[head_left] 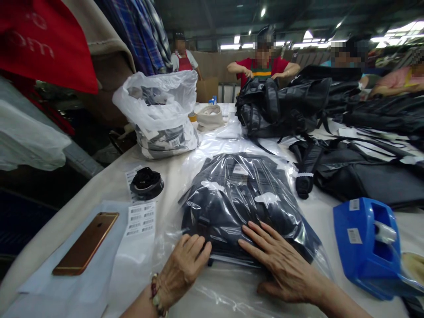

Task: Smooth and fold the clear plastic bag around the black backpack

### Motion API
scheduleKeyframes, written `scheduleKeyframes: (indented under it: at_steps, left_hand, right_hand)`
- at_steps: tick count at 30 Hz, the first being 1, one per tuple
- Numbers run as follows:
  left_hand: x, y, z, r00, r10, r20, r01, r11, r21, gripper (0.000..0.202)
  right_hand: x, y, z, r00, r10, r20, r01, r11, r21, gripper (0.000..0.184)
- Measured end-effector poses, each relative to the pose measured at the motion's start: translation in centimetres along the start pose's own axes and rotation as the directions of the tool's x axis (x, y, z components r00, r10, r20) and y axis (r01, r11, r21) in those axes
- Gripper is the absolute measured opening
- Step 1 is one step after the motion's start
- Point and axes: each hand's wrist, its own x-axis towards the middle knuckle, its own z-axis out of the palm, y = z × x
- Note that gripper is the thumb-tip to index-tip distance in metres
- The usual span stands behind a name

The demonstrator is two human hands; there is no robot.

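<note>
A black backpack [228,207] lies flat inside a clear plastic bag [212,291] on the table in front of me. My right hand [281,265] rests on the near right part of the package, fingers stretched and spread over the plastic. At the near left edge, my left hand [183,267] has its fingers curled together on the plastic bag, and its fingertips are partly hidden. Through the film I can see pale, wing-shaped paper pieces [267,198] around the straps. A beaded bracelet circles my left wrist.
Left of me lie a phone [86,243], barcode label sheets [141,218] and a roll of black strap [146,183]. A blue tape dispenser [367,247] stands at right. Behind are a stuffed white bag [159,115], more black backpacks [364,170] and several co-workers.
</note>
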Motion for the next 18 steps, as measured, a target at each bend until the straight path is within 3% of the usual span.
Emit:
scheduleKeyframes:
  at_steps: [2, 5, 8, 12, 15, 18]
  left_hand:
    - [-0.3, -0.3, 0.4, 0.999, 0.052, -0.002, -0.052, 0.998, -0.041, 0.033]
    - [-1.1, 0.2, 0.8, 0.999, 0.008, 0.033, -0.004, 0.991, -0.13, 0.026]
    - [-1.8, 1.0, 1.2, 0.997, -0.02, 0.074, 0.032, 0.985, -0.17, 0.028]
    - [-2.8, 1.7, 1.4, 0.995, 0.042, 0.091, -0.022, 0.977, -0.21, 0.032]
    - [-3.0, 1.8, 0.4, 0.991, 0.041, 0.13, -0.002, 0.959, -0.284, 0.033]
    - [-1.5, 1.1, -1.2, 0.982, 0.044, 0.181, 0.032, 0.917, -0.397, 0.026]
  right_hand:
    - [-0.1, 0.0, 0.0, 1.0, -0.01, -0.013, 0.009, 0.999, -0.037, 0.1]
    - [-0.1, 0.1, 0.2, 0.999, -0.025, -0.043, 0.022, 0.997, -0.078, 0.1]
    - [-0.2, 0.4, 0.5, 0.997, -0.039, -0.063, 0.033, 0.995, -0.098, 0.098]
    - [-0.2, 0.5, 0.9, 0.995, -0.041, -0.086, 0.03, 0.992, -0.123, 0.096]
    - [-0.2, 0.3, 0.8, 0.996, -0.027, -0.081, 0.017, 0.993, -0.114, 0.093]
    - [-0.1, 0.1, 0.5, 0.999, -0.011, -0.049, 0.008, 0.997, -0.076, 0.094]
